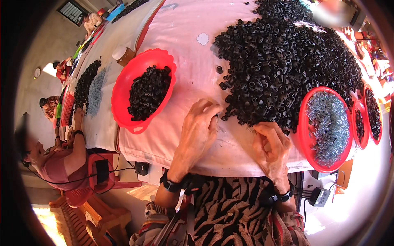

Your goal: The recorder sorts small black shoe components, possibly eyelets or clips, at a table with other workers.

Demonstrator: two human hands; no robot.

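A big heap of small black plastic rings (283, 61) covers the white cloth-covered table (184, 74) in front of me. My left hand (199, 131) rests on the cloth at the heap's near edge, its fingertips pinching a black ring. My right hand (269, 147) lies just below the heap, fingers curled in; what it holds is hidden. To my left a red basin (123, 88) contains black rings (148, 92). To my right another red basin (305, 135) is filled with small grey metal springs (328, 127).
Two more red basins (361, 127) with black parts stand at the far right. A brown cup (123, 55) sits behind the left basin. Another person (57, 160) sits at the table's left side, beside more piles of black and grey parts (88, 88). A red stool (100, 172) stands below.
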